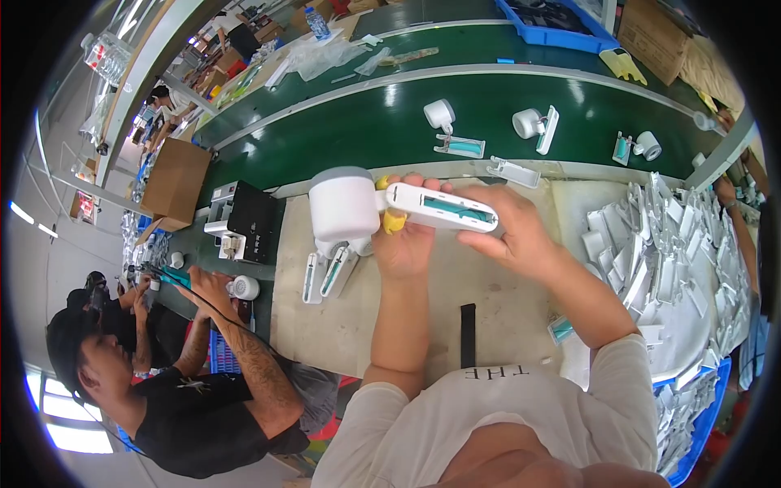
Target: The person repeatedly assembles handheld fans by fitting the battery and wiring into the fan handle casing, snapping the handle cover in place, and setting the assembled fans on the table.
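Between my hands is a white handheld device with a round, grey-rimmed head (pixel 345 205) and a long handle (pixel 415 203), whose open slot shows a teal cell inside. My left hand (pixel 404 248), with yellow covers on some fingertips, closes around the device from below, near where head and handle meet. My right hand (pixel 514 228) grips the handle's far end between thumb and fingers. Just left of my left hand, two similar handles (pixel 336 272) with teal insides lie on the beige mat (pixel 325 337); their heads are partly hidden behind the held one.
White plastic handle shells (pixel 651 244) are heaped at right, above a blue crate (pixel 700 419). Several similar devices sit on the green conveyor (pixel 366 122). A black strip (pixel 468 335) lies on the mat. At left are a black machine (pixel 244 221) and a co-worker (pixel 187 398) holding a tool.
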